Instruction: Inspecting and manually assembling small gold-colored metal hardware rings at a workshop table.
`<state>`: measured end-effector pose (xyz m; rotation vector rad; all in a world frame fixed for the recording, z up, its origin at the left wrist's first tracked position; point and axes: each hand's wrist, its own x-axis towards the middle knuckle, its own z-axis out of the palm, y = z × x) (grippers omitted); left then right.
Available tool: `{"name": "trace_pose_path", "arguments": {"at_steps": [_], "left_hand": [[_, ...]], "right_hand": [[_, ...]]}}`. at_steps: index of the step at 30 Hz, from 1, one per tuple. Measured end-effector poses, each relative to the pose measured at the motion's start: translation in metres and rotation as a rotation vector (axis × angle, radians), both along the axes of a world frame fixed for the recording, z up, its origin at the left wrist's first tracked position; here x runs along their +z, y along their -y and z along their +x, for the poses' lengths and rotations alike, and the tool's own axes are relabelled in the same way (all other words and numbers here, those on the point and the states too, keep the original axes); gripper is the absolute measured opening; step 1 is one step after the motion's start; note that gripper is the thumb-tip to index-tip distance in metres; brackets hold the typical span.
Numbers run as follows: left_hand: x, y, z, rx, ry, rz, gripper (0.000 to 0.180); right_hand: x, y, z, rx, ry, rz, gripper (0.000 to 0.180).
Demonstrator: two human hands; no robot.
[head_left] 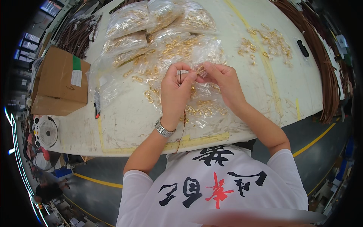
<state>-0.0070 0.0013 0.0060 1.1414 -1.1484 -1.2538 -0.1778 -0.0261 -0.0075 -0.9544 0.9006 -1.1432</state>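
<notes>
My left hand (176, 90), with a metal watch on its wrist, is closed in a pinch. A thin dark cord (180, 77) loops up between its fingers. Below the hand a thin brown cord (184, 118) hangs toward the table edge; whether the two are one piece, I cannot tell. My right hand (227, 81) is closed too, its thumb and fingertips meeting the left's around a small gold-coloured metal piece (200, 70), mostly hidden. Gold-coloured snap hooks (204, 109) lie loose under and beside both hands, partly on clear plastic.
Clear bags of gold-coloured hooks (130, 19) are stacked at the back. A cardboard box (56, 83) and a utility knife (96, 104) lie left, beyond a small fan (47, 130). More hooks (270, 39), a black object (302, 48) and brown strips (327, 75) are right.
</notes>
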Motion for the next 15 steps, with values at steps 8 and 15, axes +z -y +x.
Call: {"name": "trace_pose_path", "arguments": {"at_steps": [8, 15], "left_hand": [[-0.007, -0.002, -0.008, -0.005, -0.131, 0.062, 0.026], [0.003, 0.021, 0.043, -0.254, -0.102, 0.1, 0.025]], "right_hand": [[-0.013, 0.004, -0.003, 0.149, -0.004, -0.01, 0.03], [0.011, 0.006, -0.007, 0.258, 0.05, 0.015, 0.031]]}}
